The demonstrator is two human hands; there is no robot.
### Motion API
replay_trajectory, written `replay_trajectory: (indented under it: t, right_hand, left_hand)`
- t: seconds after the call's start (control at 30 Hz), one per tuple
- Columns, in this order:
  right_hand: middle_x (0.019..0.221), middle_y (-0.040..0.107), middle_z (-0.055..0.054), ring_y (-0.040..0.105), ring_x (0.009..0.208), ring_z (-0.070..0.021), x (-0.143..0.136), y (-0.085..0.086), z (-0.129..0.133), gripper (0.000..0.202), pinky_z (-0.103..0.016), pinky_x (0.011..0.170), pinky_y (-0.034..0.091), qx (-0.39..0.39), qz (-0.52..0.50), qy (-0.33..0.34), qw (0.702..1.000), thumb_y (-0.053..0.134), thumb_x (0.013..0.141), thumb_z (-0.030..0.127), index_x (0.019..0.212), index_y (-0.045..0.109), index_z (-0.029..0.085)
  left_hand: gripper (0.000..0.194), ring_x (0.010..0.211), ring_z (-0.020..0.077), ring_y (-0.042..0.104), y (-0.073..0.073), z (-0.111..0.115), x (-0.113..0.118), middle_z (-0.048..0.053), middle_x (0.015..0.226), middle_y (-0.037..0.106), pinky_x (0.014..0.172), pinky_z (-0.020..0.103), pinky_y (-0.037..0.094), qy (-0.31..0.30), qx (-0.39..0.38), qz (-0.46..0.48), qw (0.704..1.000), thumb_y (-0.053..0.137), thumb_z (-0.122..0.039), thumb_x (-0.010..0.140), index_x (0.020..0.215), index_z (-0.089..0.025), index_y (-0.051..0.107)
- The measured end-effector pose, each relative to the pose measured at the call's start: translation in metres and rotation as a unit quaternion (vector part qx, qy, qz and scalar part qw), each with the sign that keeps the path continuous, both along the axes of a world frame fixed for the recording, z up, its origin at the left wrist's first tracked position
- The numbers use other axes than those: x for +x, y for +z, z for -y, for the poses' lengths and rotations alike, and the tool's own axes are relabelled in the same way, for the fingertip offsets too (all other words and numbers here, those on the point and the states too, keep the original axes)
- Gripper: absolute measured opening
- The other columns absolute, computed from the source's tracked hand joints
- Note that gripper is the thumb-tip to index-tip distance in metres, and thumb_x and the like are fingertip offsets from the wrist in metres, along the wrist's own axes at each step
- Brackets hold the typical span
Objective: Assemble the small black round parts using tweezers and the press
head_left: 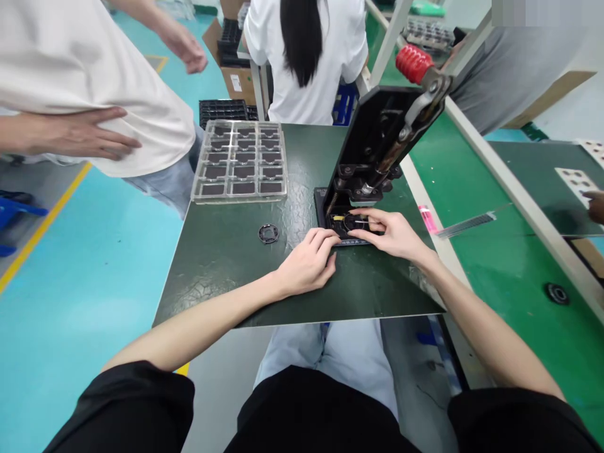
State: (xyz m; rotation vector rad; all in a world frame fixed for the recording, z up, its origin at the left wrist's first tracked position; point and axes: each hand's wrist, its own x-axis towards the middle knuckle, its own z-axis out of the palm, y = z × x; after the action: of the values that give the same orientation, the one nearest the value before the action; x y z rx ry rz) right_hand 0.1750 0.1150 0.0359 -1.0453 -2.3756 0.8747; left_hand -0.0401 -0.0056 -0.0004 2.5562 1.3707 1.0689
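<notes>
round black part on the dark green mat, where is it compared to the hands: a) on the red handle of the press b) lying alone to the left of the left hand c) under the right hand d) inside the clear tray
b: the round black part lies by itself on the mat, left of the left hand, below the clear tray and apart from the right hand at the press base.

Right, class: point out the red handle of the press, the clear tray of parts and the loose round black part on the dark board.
red handle [413,63]: head view, middle of the ribbed grip.
clear tray [198,184]: head view, left rim.
round black part [268,233]: head view, its ring-shaped face.
</notes>
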Motion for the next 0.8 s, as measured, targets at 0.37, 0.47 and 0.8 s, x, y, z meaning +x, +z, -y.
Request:
replay_trajectory:
  t: [0.37,0.47,0.8]
  right_hand:
    - [0.058,0.029,0.007,0.023,0.054,-0.0088,0.0018,0.0023,0.0031,0.063,-0.024,0.053,0.034,-0.040,-0.005,0.008,0.999,0.069,0.088,0.058,0.132,0.072,0.014]
    - [0.057,0.035,0.007,0.025,0.053,-0.0084,0.0004,0.0033,0.0035,0.060,-0.024,0.055,0.037,-0.051,-0.020,-0.001,0.998,0.070,0.086,0.056,0.130,0.074,0.015]
    - [0.060,0.046,0.005,0.029,0.055,-0.0077,-0.0060,0.0006,0.0005,0.059,-0.024,0.053,0.031,-0.067,-0.063,-0.031,0.995,0.076,0.079,0.063,0.109,0.077,0.012]
  left_hand:
    - [0.027,0.121,0.0299,0.056,0.0008,0.0014,-0.0013,0.018,0.127,0.060,0.100,0.049,0.056,-0.015,-0.025,0.007,1.000,0.048,-0.016,0.100,0.127,-0.013,0.050]
    - [0.026,0.118,0.0295,0.057,0.0007,0.0009,-0.0010,0.017,0.125,0.060,0.099,0.049,0.056,-0.009,-0.020,-0.002,1.000,0.047,-0.016,0.101,0.126,-0.014,0.050]
    - [0.025,0.116,0.0288,0.058,-0.0006,0.0002,-0.0024,0.017,0.124,0.060,0.098,0.047,0.056,-0.011,-0.011,0.004,1.000,0.047,-0.017,0.101,0.125,-0.014,0.050]
